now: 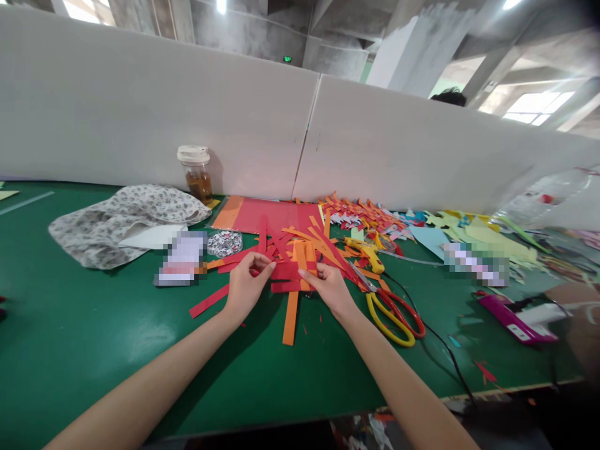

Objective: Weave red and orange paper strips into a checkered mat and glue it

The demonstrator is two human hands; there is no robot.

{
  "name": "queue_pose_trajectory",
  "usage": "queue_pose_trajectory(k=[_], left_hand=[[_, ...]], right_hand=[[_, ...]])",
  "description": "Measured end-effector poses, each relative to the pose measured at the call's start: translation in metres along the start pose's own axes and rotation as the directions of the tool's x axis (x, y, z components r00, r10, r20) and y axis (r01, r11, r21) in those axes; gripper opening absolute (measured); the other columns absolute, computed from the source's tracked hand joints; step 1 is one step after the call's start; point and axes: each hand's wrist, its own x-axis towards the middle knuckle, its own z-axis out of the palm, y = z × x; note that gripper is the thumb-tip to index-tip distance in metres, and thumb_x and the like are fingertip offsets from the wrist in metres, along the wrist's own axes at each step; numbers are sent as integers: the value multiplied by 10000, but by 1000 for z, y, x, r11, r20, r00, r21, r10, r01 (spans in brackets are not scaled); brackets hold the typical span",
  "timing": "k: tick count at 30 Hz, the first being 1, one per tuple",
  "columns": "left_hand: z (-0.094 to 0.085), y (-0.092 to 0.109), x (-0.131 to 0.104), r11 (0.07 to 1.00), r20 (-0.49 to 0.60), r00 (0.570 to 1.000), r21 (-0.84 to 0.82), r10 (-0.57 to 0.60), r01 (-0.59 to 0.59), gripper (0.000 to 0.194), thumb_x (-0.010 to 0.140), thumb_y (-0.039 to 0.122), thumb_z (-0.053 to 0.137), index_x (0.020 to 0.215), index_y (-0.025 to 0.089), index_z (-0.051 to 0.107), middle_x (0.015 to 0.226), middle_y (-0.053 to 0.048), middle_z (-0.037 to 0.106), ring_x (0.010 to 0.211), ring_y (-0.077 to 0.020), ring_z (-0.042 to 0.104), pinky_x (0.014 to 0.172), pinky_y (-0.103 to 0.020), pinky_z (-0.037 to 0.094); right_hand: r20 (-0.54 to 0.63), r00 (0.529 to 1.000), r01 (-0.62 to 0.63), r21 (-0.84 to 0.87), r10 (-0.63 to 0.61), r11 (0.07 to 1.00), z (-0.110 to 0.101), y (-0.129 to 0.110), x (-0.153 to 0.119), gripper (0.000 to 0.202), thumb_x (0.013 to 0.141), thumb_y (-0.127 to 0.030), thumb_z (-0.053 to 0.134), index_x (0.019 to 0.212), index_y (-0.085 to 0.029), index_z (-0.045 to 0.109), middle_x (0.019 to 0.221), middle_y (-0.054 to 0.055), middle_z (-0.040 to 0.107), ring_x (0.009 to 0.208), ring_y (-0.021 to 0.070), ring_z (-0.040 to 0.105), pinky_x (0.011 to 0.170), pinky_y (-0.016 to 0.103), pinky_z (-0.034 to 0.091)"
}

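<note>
Red and orange paper strips cross each other in a small woven piece (305,267) between my hands, above the green table. My right hand (330,287) pinches its right side between thumb and fingers. At the left, the thumb and fingertips of my left hand (248,281) are closed around a red paper strip (284,270) that runs into the piece. One orange strip (290,319) hangs or lies toward me below it. More loose red strips (209,301) spread out beside and behind my left hand. Scissors (391,309) with yellow and red handles lie right of my right hand.
A yellow glue gun (370,253) with a black cord lies behind the scissors. Farther back are red-orange sheets (276,215) and a heap of folded paper pieces (360,212). A lidded drink cup (197,175), patterned cloth (126,215) and purple device (515,319) stand around. A white partition (164,106) rises behind.
</note>
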Motion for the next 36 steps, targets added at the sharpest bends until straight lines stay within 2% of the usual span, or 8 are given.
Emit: queue_pose_trajectory(k=[3, 6, 10, 14, 24, 28, 32, 36], left_hand=[[1, -1, 0, 1000, -6, 1000, -20, 4, -4, 174, 781, 354, 619, 784, 189, 565, 725, 7, 607, 670, -131, 569, 612, -248, 433], [4, -1, -1, 994, 44, 999, -107, 30, -25, 180, 798, 358, 606, 827, 190, 547, 732, 9, 583, 680, -129, 557, 624, -248, 430], [6, 1, -4, 975, 95, 992, -216, 82, -60, 154, 829, 335, 576, 861, 193, 528, 783, -4, 580, 729, -134, 561, 663, -258, 441], [6, 2, -5, 967, 118, 989, -249, 84, -52, 125, 845, 311, 558, 865, 193, 524, 794, -9, 592, 746, -138, 573, 686, -269, 447], [8, 1, -3, 929, 84, 996, -369, 30, 4, 159, 796, 306, 618, 859, 192, 527, 766, 2, 577, 730, -129, 572, 683, -264, 477], [8, 4, -4, 899, 125, 992, -432, -22, 74, 189, 789, 333, 622, 872, 200, 517, 756, 4, 591, 711, -134, 598, 659, -273, 509], [7, 7, -5, 878, 213, 977, -463, -27, 125, 167, 838, 340, 557, 913, 202, 501, 795, -26, 654, 804, -156, 650, 738, -300, 515], [8, 4, -5, 902, 215, 976, -427, 37, 60, 176, 809, 278, 591, 935, 196, 500, 936, -68, 668, 939, -174, 636, 831, -334, 497]], right_hand=[[-26, 999, 32, -81, -35, 996, -1, 3, 1, 349, 724, -498, 620, 693, -151, 603, 553, -6, 540, 538, 140, 484, 479, 244, 342], [-52, 996, 61, -164, -70, 985, -2, 3, 1, 361, 725, -503, 608, 624, -161, 553, 515, -26, 475, 511, 118, 425, 468, 234, 297], [-57, 994, 80, -237, -97, 968, -2, 0, 0, 391, 737, -497, 587, 556, -187, 433, 497, -55, 367, 483, 90, 332, 454, 227, 232], [-63, 990, 103, -311, -128, 945, 0, -3, -1, 428, 759, -464, 572, 543, -207, 307, 515, -69, 265, 483, 77, 268, 462, 229, 191], [-38, 984, 146, -367, -172, 919, 2, -2, -2, 417, 784, -425, 559, 548, -207, 292, 513, -70, 270, 486, 82, 271, 475, 235, 186], [-42, 985, 143, -361, -169, 922, 2, -3, -2, 418, 781, -427, 564, 547, -205, 297, 513, -71, 274, 488, 82, 277, 474, 235, 189], [-31, 987, 139, -354, -160, 925, 2, -5, -3, 385, 783, -424, 560, 552, -198, 350, 513, -67, 301, 487, 85, 294, 472, 234, 203], [-28, 986, 143, -345, -163, 927, 1, -4, -3, 371, 791, -433, 546, 560, -195, 380, 516, -58, 348, 486, 88, 308, 474, 236, 214]])
